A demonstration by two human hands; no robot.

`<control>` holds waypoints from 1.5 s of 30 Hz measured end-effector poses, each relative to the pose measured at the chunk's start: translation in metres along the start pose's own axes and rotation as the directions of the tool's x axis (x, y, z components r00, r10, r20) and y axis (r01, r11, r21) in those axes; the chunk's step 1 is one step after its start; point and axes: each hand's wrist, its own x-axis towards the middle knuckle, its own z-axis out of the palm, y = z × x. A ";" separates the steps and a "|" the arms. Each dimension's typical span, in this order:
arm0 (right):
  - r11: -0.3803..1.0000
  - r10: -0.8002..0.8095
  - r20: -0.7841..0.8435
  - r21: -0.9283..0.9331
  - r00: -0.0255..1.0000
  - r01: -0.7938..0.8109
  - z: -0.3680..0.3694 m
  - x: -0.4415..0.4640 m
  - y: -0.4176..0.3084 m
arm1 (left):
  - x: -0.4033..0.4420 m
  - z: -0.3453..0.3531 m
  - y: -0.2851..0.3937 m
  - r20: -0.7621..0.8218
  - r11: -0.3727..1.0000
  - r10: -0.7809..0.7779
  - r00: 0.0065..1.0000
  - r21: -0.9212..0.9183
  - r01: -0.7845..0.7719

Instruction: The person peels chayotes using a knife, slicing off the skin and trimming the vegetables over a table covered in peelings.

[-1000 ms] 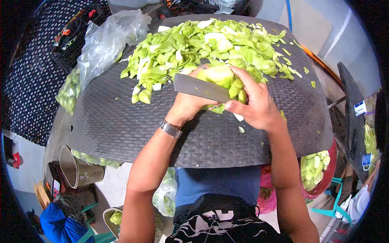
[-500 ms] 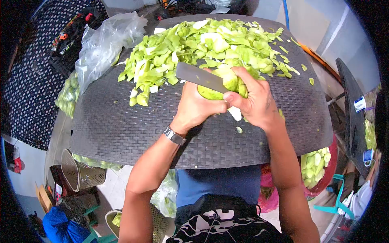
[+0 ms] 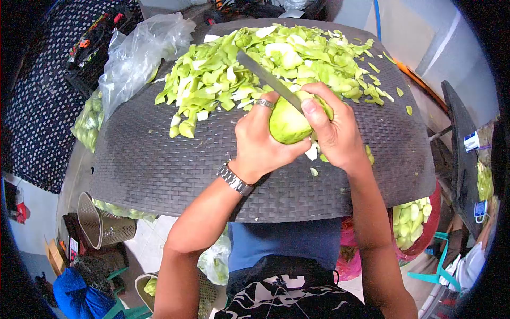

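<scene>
A pale green chayote [image 3: 287, 126] is held above the near middle of the woven table [image 3: 212, 181]. My left hand [image 3: 259, 137], with a ring and a metal watch, is closed around its left side and underside. My right hand [image 3: 336, 127] grips a knife [image 3: 270, 78], whose handle is hidden in the fingers. The blade points up and left, its lower part against the top of the chayote, and my right thumb presses near it. Behind both hands lies a wide heap of green peelings [image 3: 212, 80]. A few white and green scraps [image 3: 312, 152] lie below the hands.
A clear plastic bag [image 3: 138, 58] lies at the table's back left. Below the right edge, a red basin [image 3: 436, 212] holds peeled pieces. Perforated baskets [image 3: 91, 223] stand at lower left. On the right are a turquoise stool [image 3: 438, 266] and part of another person [image 3: 470, 266].
The knife blade has swung from nearly level to steeply slanted, its flat side now turned away. My left hand has turned, showing more of the chayote's rounded lower side.
</scene>
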 end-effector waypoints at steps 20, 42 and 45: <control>0.875 0.458 0.136 0.109 0.879 -0.472 -0.028 0.026 0.014 | 0.010 -0.010 0.005 0.248 0.983 0.075 0.966 -0.180 -0.030; 0.878 0.473 0.306 -0.082 0.826 -0.472 -0.038 0.044 0.011 | 0.033 -0.024 -0.031 0.592 -0.066 -0.561 0.579 -0.729 0.681; 0.904 0.373 0.410 0.041 0.832 -0.426 -0.026 0.037 0.010 | 0.032 -0.021 -0.036 0.567 -0.091 -0.570 0.594 -0.763 0.640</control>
